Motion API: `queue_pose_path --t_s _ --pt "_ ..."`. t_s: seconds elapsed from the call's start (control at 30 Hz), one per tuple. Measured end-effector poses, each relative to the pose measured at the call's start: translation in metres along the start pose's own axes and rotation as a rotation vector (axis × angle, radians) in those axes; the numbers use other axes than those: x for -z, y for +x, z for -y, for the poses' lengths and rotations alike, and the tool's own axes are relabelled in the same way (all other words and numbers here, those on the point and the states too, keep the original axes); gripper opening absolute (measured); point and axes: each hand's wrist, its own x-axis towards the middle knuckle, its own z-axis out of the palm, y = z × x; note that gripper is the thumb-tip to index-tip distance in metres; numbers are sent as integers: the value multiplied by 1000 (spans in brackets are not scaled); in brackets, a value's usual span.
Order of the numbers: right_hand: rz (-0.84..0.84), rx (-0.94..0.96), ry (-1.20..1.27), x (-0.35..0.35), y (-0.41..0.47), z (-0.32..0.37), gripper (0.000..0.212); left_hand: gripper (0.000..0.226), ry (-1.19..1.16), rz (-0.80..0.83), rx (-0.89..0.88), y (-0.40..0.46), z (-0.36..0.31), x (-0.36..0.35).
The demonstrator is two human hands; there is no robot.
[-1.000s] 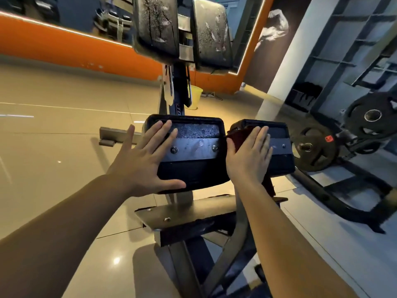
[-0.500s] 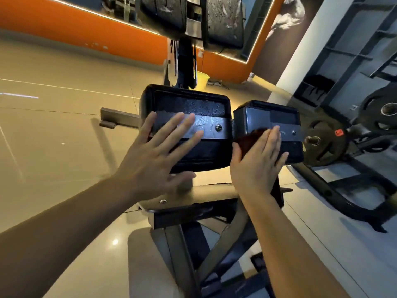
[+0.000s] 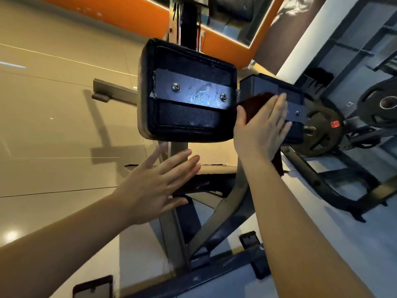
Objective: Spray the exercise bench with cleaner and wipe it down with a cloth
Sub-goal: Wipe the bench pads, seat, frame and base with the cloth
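Under the right hand (image 3: 261,130), flat with fingers straight, a dark red cloth (image 3: 252,104) presses against the smaller pad (image 3: 268,86); left hand (image 3: 156,186) hovers open, empty, below the larger pad (image 3: 187,117).

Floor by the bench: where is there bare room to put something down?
The shiny beige tile floor left of the big black padded bench cushion is bare, bordered by the orange wall. It is crowded to the right: the dark weight plates and black frame bars sit beyond the right hand pressing the dark red cloth.
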Motion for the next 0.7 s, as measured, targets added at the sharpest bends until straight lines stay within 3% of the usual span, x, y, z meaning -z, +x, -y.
queue_pose_path --t_s 0.43,0.7 --pt "7 -104 213 -35 -148 -63 88 72 -68 37 416 -7 -42 5" --pt "10 73 97 -11 -74 -48 85 83 -77 86 459 -11 -55 4"
